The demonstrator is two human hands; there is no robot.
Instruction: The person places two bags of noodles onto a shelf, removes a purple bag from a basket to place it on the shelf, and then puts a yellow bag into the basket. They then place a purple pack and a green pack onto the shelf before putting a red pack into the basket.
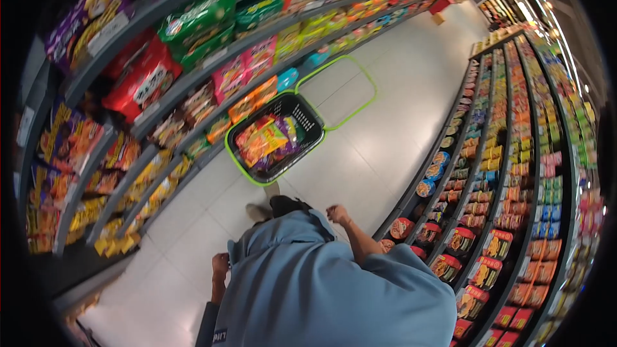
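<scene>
My left hand [220, 265] hangs beside my body at the hem of my blue top, its fingers curled, with nothing visible in it. My right hand [337, 214] is held out ahead of me on the right, fingers closed and apparently holding nothing. In front of my feet, a black shopping basket [313, 149] with a green rim stands on the floor, apart from both hands. Inside it lie several snack or noodle packets [265, 140], yellow, red and purple. Its green-edged handle [375, 93] is tipped away to the far side.
On the left, a shelf unit [212, 58] carries packaged noodles, including a green multipack [199, 22] and a red one [144, 80]. Shelves [508, 173] of cups, bowls and packets line the right. A tiled aisle floor [411, 71] runs between them.
</scene>
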